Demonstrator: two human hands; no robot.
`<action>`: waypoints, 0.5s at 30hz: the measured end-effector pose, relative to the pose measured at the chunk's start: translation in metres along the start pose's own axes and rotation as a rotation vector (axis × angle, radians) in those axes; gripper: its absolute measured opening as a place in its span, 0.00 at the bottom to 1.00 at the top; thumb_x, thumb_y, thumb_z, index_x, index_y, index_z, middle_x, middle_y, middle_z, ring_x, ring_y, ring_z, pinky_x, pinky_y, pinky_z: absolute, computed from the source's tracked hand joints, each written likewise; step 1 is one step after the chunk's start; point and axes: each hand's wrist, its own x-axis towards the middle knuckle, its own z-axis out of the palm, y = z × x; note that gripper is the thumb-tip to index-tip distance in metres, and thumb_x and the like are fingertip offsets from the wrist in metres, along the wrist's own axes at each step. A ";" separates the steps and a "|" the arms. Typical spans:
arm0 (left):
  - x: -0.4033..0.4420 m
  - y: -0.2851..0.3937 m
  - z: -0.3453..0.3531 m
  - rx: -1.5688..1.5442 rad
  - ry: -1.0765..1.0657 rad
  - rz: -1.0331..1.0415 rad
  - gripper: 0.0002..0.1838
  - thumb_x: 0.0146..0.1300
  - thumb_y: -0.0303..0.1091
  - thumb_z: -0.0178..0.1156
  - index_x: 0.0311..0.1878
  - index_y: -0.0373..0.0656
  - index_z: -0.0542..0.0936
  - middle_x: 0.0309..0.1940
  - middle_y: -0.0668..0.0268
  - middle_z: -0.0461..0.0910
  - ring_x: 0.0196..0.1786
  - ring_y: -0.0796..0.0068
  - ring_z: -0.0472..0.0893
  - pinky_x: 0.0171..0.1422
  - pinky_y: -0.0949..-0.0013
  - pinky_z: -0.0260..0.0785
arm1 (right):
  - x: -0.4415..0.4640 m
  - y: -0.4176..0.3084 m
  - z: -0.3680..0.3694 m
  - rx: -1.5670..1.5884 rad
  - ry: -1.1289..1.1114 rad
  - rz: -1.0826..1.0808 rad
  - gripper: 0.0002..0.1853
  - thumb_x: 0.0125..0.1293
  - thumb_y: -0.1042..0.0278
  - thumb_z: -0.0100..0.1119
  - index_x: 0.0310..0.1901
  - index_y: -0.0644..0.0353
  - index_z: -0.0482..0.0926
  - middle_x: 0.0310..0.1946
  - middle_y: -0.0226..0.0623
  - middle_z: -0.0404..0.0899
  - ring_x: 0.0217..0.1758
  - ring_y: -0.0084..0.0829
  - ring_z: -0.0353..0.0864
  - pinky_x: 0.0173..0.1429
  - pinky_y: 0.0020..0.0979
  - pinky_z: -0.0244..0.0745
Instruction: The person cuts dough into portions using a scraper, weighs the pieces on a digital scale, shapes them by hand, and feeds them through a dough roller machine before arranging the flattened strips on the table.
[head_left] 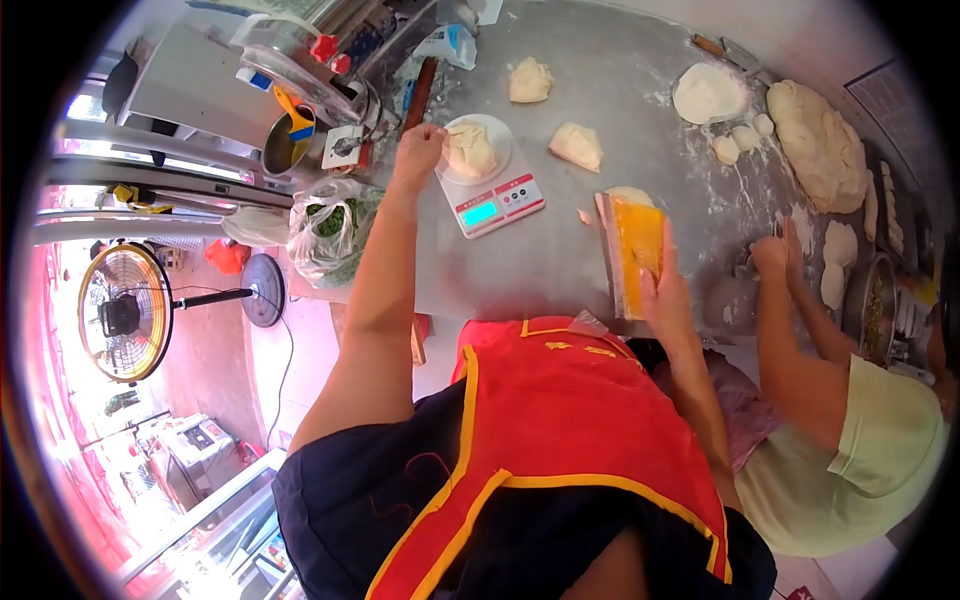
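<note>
While your red apron (pixel 590 410) is resting close against the near edge of the counter (pixel 630 40), your right hand (pixel 668 300) is gripping a yellow scraper (pixel 640 250) at 1 o'clock. Your fingers are wrapping its near end, apparently leaving the straight metal edge, turned toward 9 o'clock, free for cutting. Just beyond, one dough portion (pixel 632 196) is partly hiding behind the tool, probably lying there to be within easy reach of the blade. At 2 o'clock, a co-worker's hand (pixel 770 255) is working low over the floured surface, well apart from your own.

At 11 o'clock, the scale (pixel 497 208) is pointing its lit display (pixel 480 214) toward you, likely for reading at a glance; the digits are too small to tell. On its round plate, the dough piece (pixel 470 152) is sitting fully supported, as a weighing needs. Your left hand (pixel 422 155) is bending its fingers together at that piece's 9 o'clock edge, seemingly touching it; whether they are pinching it, you cannot tell from here.

Farther out, toward 12 o'clock, a cut lump (pixel 577 147) and a rounder lump (pixel 530 80) are lying apart, perhaps to avoid sticking. Farthest, between 1 and 2 o'clock, a large dough mass (pixel 818 145) is lying beyond the work area, presumably as the supply.
</note>
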 end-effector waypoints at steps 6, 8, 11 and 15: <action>-0.008 0.010 0.000 0.675 -0.050 0.495 0.42 0.51 0.44 0.68 0.69 0.52 0.61 0.68 0.53 0.58 0.70 0.50 0.58 0.72 0.56 0.55 | 0.000 0.001 -0.015 -0.042 0.112 0.041 0.40 0.64 0.73 0.48 0.74 0.46 0.41 0.45 0.61 0.77 0.45 0.60 0.78 0.49 0.47 0.74; -0.013 0.015 0.002 0.735 -0.103 0.452 0.44 0.50 0.44 0.69 0.71 0.57 0.59 0.70 0.54 0.55 0.72 0.50 0.56 0.73 0.55 0.55 | -0.001 -0.001 -0.023 -0.043 0.121 0.118 0.39 0.64 0.73 0.48 0.74 0.46 0.41 0.45 0.61 0.77 0.45 0.59 0.78 0.49 0.47 0.74; -0.015 0.021 0.003 0.812 -0.188 0.413 0.47 0.48 0.44 0.70 0.72 0.61 0.57 0.73 0.55 0.50 0.73 0.51 0.53 0.74 0.54 0.54 | -0.003 0.010 -0.028 -0.042 0.205 0.101 0.39 0.64 0.73 0.48 0.74 0.46 0.42 0.45 0.61 0.78 0.46 0.59 0.78 0.48 0.47 0.74; -0.017 0.026 0.003 0.903 -0.264 0.387 0.48 0.47 0.42 0.71 0.72 0.62 0.57 0.73 0.56 0.50 0.74 0.51 0.52 0.74 0.54 0.53 | -0.004 0.025 -0.034 -0.159 0.299 0.166 0.40 0.64 0.74 0.49 0.74 0.44 0.41 0.44 0.60 0.78 0.46 0.59 0.79 0.48 0.47 0.74</action>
